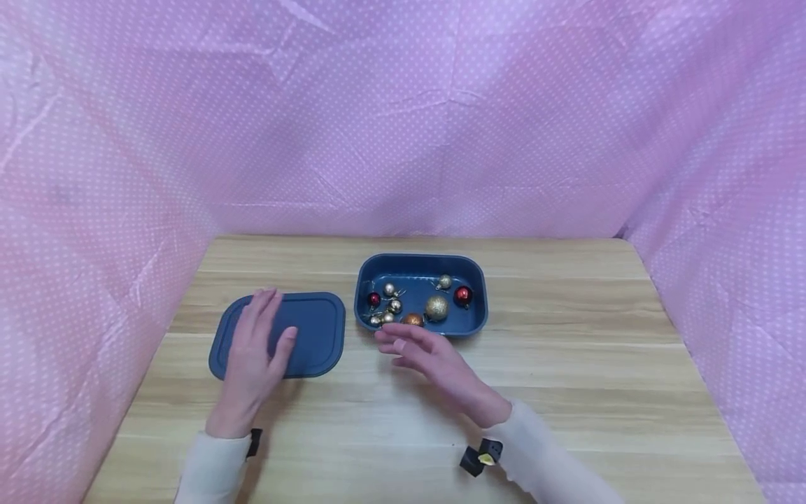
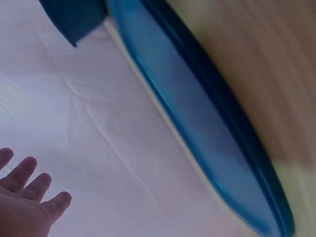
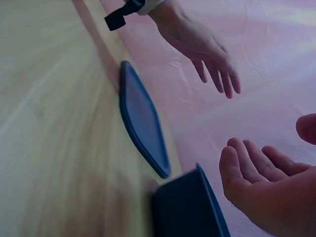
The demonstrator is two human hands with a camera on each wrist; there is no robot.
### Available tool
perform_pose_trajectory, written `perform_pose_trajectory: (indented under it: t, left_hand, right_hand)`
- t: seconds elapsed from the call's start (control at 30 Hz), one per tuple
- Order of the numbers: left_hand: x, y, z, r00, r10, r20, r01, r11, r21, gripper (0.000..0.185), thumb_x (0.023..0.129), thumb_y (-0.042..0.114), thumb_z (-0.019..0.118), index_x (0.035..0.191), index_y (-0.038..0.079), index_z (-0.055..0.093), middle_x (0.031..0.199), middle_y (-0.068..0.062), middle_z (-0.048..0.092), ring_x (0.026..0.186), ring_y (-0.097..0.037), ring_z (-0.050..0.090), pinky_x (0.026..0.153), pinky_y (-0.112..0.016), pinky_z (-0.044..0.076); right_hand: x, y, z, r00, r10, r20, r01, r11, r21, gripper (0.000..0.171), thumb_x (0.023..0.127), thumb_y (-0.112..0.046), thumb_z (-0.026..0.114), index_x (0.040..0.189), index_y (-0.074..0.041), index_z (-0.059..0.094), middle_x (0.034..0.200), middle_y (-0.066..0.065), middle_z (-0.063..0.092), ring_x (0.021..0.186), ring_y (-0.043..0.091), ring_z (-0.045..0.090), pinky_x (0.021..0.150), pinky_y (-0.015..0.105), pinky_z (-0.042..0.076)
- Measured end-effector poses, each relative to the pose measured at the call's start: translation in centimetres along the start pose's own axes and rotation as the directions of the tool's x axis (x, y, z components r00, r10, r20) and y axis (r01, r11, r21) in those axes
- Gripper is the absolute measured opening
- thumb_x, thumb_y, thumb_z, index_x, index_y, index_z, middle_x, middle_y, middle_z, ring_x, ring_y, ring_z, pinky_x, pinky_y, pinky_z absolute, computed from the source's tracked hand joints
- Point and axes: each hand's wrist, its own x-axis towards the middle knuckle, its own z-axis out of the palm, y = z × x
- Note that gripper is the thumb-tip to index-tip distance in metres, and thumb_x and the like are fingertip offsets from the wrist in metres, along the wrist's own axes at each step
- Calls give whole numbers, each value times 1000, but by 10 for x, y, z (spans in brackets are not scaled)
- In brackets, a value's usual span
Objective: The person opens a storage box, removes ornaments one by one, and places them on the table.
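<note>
Both empty, fingers loosely extended: left hand (image 1: 252, 357) over lid (image 1: 311, 332), right hand (image 1: 443, 364) at 6 o'clock of box (image 1: 415, 269) (2–3 o'clock from lid), so a low right sweep could snag it and spill baubles (image 1: 437, 308).

Head view looks forward and down, from above the wood-grain tabletop (image 1: 598, 378); both wrist views face across it, low, near and steeply tilted, sharing the blue lid (image 2: 192, 113) and blue box (image 2: 76, 17).
</note>
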Motion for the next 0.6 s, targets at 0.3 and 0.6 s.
perform_pose_trajectory:
  t: [0.3, 0.6]
  left_hand:
    - [13, 30, 35, 997, 13, 79, -7, 998, -67, 70, 108, 51, 43, 152, -3, 48, 158, -23, 43, 148, -42, 36, 123, -54, 24]
    - [25, 53, 63, 982, 21, 189, -9, 998, -65, 80, 107, 60, 37, 158, -2, 36, 165, -18, 33, 153, -36, 28, 122, -59, 24]
  right_hand:
    - [-16, -11, -32, 992, -63, -108, 53, 994, -95, 46, 108, -28, 57, 149, -8, 53, 145, 14, 61, 132, 29, 59, 108, 34, 49]
    - [-30, -9, -65, 953, -129, -274, 32, 942, -333, 46, 104, -29, 64, 147, -13, 57, 141, 11, 63, 131, 23, 60, 103, 23, 49]
